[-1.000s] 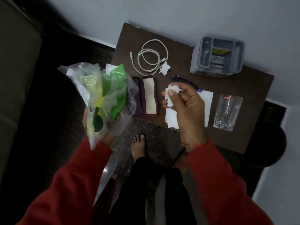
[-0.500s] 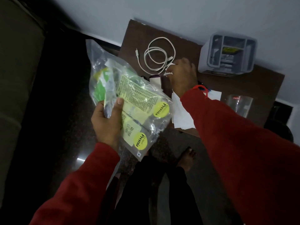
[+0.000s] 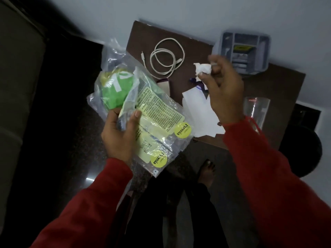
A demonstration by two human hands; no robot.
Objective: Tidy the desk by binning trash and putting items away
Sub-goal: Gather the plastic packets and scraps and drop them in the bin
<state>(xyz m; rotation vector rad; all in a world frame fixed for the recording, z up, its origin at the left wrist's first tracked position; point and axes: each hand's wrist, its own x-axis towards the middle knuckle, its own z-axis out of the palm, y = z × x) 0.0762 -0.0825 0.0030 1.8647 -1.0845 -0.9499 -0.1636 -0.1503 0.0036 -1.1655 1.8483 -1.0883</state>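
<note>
Entry, desk tidy, trash collection in progress.

My left hand (image 3: pixel 121 133) is clamped around a bundle of clear plastic bags (image 3: pixel 143 111), thumb pressed over the printed yellow-green panel; a green wrapper (image 3: pixel 114 92) is stuffed inside the upper bag. The bundle sits off the desk's left edge, over the dark floor.

Change since 0.5 s ago: my right hand (image 3: pixel 223 90) was down on the desk (image 3: pixel 279 97) beside the white cable (image 3: pixel 166 58), where a scrap of paper lay against the coil. Now it is lifted clear of the surface with crumpled white tissue (image 3: pixel 203 68) pinched between thumb and fingertips. No scrap shows beside the cable any more. 1.0 s ago this same hand already held 1 wad, so I judge it now carries 2 scraps together, though I cannot separate them in the fist.

Meaning: loose tissue trash appears gathered. Both hands are full of waste; the next step is probably to push the tissue into the bag bundle or carry everything to a bin. No bin is in view.

Left on the desk:
- coiled white cable, far left
- dark case (image 3: pixel 163 85), partly hidden behind the bags
- white paper sheets (image 3: pixel 198 111) at the near edge, a pen mostly hidden by my hand
- drinking glass (image 3: pixel 256 110), right
- grey organizer (image 3: pixel 243 52), far right corner

Risk: the slippery bags could slide while my right hand feeds tissue in.
</note>
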